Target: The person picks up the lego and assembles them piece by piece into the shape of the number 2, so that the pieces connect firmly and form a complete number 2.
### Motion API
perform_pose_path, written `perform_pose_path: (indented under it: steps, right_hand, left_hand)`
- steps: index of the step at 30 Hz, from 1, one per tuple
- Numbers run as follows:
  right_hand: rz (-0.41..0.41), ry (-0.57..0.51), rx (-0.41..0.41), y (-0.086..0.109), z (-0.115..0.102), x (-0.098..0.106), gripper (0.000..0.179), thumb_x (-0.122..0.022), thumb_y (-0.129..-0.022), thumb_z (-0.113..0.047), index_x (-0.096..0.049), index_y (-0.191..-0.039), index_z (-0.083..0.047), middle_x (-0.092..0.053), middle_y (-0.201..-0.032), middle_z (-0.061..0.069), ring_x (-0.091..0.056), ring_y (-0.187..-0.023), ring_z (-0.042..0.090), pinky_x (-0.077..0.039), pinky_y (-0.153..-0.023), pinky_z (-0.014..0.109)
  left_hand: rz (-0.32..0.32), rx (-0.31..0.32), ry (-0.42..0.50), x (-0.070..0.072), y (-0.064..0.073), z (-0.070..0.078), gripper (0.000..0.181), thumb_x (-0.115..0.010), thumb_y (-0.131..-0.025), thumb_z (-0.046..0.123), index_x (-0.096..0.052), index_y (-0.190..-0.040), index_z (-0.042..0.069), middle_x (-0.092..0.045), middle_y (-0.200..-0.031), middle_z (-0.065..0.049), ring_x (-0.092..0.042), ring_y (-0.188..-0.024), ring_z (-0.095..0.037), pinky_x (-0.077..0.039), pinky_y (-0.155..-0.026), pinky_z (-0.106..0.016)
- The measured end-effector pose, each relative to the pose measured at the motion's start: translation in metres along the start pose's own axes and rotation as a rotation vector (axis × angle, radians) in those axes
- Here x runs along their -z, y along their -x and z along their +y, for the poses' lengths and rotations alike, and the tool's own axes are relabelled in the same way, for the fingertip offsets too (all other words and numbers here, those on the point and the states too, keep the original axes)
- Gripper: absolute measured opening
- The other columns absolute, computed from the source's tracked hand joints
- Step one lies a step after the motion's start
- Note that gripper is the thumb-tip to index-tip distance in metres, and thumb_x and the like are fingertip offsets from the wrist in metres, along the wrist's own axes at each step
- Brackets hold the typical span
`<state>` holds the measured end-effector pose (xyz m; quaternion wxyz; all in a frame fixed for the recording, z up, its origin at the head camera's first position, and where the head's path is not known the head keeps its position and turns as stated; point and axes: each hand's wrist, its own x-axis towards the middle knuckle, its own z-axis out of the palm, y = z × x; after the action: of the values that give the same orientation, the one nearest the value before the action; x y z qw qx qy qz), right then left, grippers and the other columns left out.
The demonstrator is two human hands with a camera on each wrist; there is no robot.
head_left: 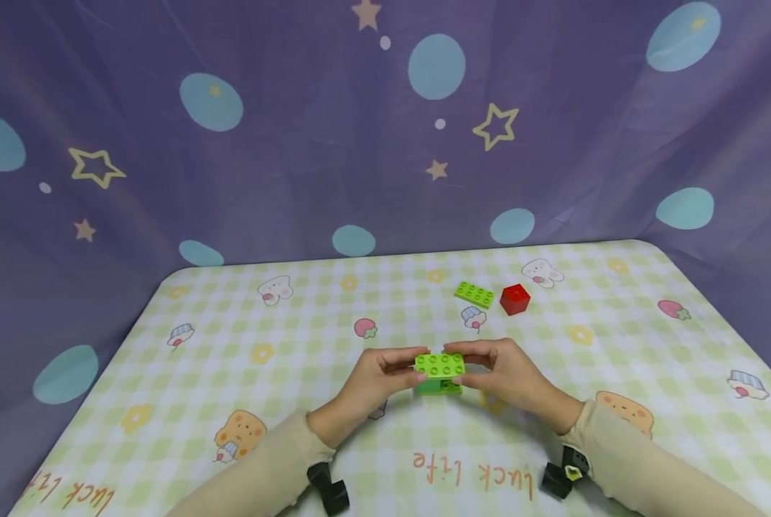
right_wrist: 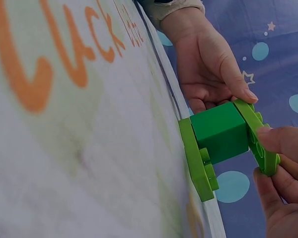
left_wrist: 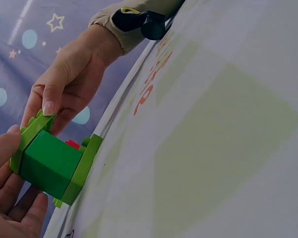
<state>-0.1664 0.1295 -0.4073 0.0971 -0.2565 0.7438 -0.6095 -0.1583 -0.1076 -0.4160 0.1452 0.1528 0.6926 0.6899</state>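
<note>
A light green building-block plate with studs on top is pinched at its left end by my left hand and at its right end by my right hand. Under it stands a dark green block, on the left part of a lower light green plate that rests on the table. In the right wrist view the upper plate overhangs the block to the right, above bare studs. Whether it sits fully pressed onto the block, I cannot tell. Each thumb is at the near edge, with fingers behind.
Beyond the hands lie another light green studded plate and a red block, side by side. A checked, printed cloth covers the table. Behind its far edge hangs a purple curtain with stars.
</note>
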Motion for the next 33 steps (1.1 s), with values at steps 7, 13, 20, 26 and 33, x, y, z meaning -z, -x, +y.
perform_pose_path:
  steps: [7, 13, 20, 26, 33]
  right_hand:
    - [-0.016, -0.008, 0.009, 0.0002, 0.0022, -0.0011, 0.044, -0.072, -0.080, -0.001, -0.058, -0.120, 0.012, -0.059, -0.122, 0.026, -0.064, -0.101, 0.011, -0.050, -0.088, 0.026]
    - [-0.004, 0.013, 0.006, -0.0011, 0.0031, 0.0001, 0.042, -0.074, -0.079, -0.003, -0.062, -0.118, 0.006, -0.062, -0.120, 0.019, -0.064, -0.102, 0.016, -0.051, -0.087, 0.029]
    - [-0.005, 0.011, -0.015, -0.0015, 0.0020, 0.0020, 0.042, -0.074, -0.080, -0.005, -0.063, -0.119, 0.004, -0.062, -0.122, 0.018, -0.063, -0.106, 0.018, -0.050, -0.090, 0.030]
    - [-0.016, 0.000, -0.042, -0.0012, 0.0023, 0.0023, 0.042, -0.073, -0.081, -0.006, -0.062, -0.120, 0.004, -0.060, -0.124, 0.018, -0.062, -0.108, 0.018, -0.049, -0.090, 0.030]
    - [-0.031, -0.012, -0.052, -0.0013, 0.0034, 0.0033, 0.042, -0.073, -0.081, -0.006, -0.062, -0.120, 0.004, -0.060, -0.124, 0.018, -0.060, -0.110, 0.018, -0.049, -0.091, 0.030]
  left_hand:
    - [0.013, 0.002, -0.006, -0.0007, 0.0020, -0.0038, 0.041, -0.071, -0.083, 0.005, -0.060, -0.121, -0.007, -0.063, -0.115, -0.024, -0.067, -0.090, -0.010, -0.053, -0.078, -0.023]
    - [0.001, -0.008, -0.004, -0.0005, 0.0010, -0.0038, 0.040, -0.070, -0.084, 0.005, -0.061, -0.121, -0.006, -0.063, -0.116, -0.024, -0.066, -0.094, -0.015, -0.054, -0.079, -0.024]
    - [-0.009, -0.022, -0.008, -0.0006, -0.0009, -0.0031, 0.039, -0.070, -0.084, 0.005, -0.061, -0.120, -0.007, -0.063, -0.116, -0.023, -0.066, -0.096, -0.018, -0.054, -0.079, -0.025]
    - [-0.013, -0.017, 0.003, -0.0007, -0.0017, -0.0026, 0.039, -0.069, -0.085, 0.004, -0.060, -0.121, -0.007, -0.062, -0.117, -0.023, -0.066, -0.097, -0.018, -0.054, -0.079, -0.025]
    - [-0.013, -0.011, -0.002, -0.0008, -0.0011, -0.0018, 0.038, -0.070, -0.084, 0.004, -0.061, -0.120, -0.007, -0.063, -0.116, -0.023, -0.066, -0.097, -0.020, -0.054, -0.078, -0.025]
